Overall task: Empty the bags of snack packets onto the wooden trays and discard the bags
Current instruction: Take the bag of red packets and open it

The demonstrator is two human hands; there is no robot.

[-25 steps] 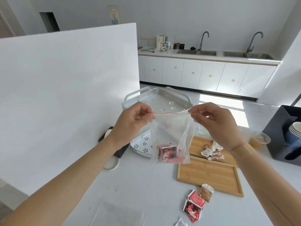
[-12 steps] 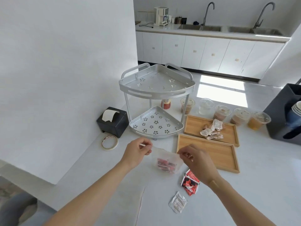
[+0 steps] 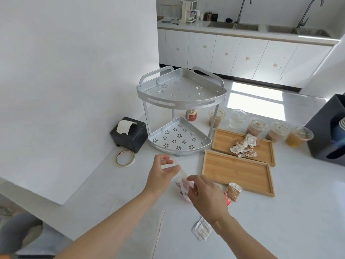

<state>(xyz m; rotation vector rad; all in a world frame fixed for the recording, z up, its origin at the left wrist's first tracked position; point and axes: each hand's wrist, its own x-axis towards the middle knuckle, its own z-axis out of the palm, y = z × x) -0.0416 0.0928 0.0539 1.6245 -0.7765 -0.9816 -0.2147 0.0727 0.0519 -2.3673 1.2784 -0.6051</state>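
A clear zip bag (image 3: 182,184) holding red snack packets hangs low over the white table between my hands. My right hand (image 3: 205,197) grips its right side. My left hand (image 3: 162,173) is beside the bag's left edge with the fingers spread; motion blur hides whether it touches. The near wooden tray (image 3: 237,172) is bare. The far wooden tray (image 3: 223,138) holds a pile of pale packets (image 3: 244,146). On the table lie a brown packet (image 3: 233,191), a red packet (image 3: 226,200) partly behind my right hand, and a white packet (image 3: 202,228).
A two-tier metal corner rack (image 3: 180,94) stands behind my hands. Left of it are a black tissue box (image 3: 130,136) and a tape roll (image 3: 125,158). Several lidded drink cups (image 3: 276,130) line up behind the trays. A black bin (image 3: 328,128) is at right. A flat clear bag (image 3: 141,230) lies near me.
The bag came down from eye level to just above the table. My left hand's fingers have spread apart, and my right hand has moved left over the bag.
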